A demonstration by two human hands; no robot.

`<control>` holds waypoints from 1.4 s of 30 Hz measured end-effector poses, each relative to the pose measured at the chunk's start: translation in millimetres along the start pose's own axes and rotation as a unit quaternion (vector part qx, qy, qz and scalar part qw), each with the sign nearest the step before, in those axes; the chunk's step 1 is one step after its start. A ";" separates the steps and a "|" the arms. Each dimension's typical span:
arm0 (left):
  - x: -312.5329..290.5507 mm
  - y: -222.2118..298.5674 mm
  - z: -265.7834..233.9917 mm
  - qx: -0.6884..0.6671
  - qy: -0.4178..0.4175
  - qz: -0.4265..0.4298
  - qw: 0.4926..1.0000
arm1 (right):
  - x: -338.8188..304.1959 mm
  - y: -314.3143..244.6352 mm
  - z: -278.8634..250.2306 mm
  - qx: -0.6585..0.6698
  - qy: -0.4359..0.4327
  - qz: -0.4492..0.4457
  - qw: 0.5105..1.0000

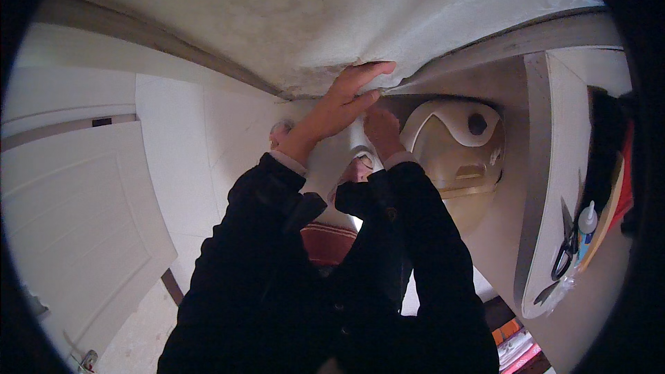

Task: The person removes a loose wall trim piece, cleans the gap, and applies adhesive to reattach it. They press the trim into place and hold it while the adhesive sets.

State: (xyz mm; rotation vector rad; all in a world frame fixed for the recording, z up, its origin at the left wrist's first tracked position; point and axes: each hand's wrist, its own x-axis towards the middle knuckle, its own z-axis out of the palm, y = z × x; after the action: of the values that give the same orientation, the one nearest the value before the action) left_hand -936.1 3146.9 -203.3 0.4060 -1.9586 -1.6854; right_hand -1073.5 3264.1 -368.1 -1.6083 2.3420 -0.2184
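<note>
A pale, stained surface (277,21) spans the far side, its lower edge coming to a loose corner in the middle. My left hand (343,100) reaches up to that corner, its fingers stretched out and apart, with a whitish part of the edge between them. Close below and to its right, my right hand (382,128) is curled closed; whatever it may grip is hidden. Something white and narrow (359,131) shows between the hands, too blurred to name. Both arms wear dark sleeves.
A cream plastic object with a dark knob (454,152) stands right of my right hand. Further right, a shelf (544,235) bears scissors (566,253) and a white-capped bottle (587,225). A white panelled door (83,228) is at left. Colourful folded items (519,346) lie lower right.
</note>
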 end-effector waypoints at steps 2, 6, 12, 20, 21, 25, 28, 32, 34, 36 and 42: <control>0.0 -1.4 -0.1 0.031 -0.004 0.021 0.999 | -5.3 -2.9 -6.3 0.028 -0.028 -0.029 0.999; -4.2 4.9 1.0 -0.026 0.002 -0.028 0.999 | -29.0 -16.9 -46.5 0.148 -0.128 -0.096 0.976; -34.1 35.8 -19.4 -0.128 0.057 -0.123 0.982 | -154.7 -45.4 -172.5 0.401 -0.085 -0.083 0.908; -111.4 65.2 -33.3 -0.098 0.154 -0.193 0.964 | -351.1 -24.9 -380.3 0.188 0.324 -0.062 0.925; -121.7 65.1 -31.3 -0.091 0.155 -0.203 0.962 | -368.5 -17.4 -395.2 0.160 0.388 -0.014 0.908; -148.5 55.1 -18.1 -0.115 0.152 -0.227 0.955 | -393.5 47.5 -444.2 0.106 0.463 0.063 0.878; -155.7 47.1 -17.4 -0.097 0.160 -0.244 0.952 | -393.4 84.7 -455.5 0.087 0.483 0.107 0.865; -164.4 41.5 -29.0 -0.082 0.170 -0.246 0.951 | -386.6 109.3 -445.2 0.126 0.451 0.103 0.877; -166.0 38.4 -32.0 -0.106 0.165 -0.241 0.950 | -390.5 125.4 -444.7 0.116 0.449 0.196 0.864; -168.0 36.7 -34.3 -0.116 0.166 -0.237 0.950 | -394.3 142.2 -442.3 0.140 0.450 0.243 0.848; -166.2 35.6 -36.2 -0.121 0.183 -0.246 0.944 | -390.0 169.5 -432.0 0.057 0.407 0.236 0.881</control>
State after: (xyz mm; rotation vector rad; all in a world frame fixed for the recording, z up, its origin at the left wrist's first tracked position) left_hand -775.7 3213.3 -196.7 1.0978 -1.4304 -1.9435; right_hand -1232.3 3671.7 51.5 -0.9117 3.1507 -1.0667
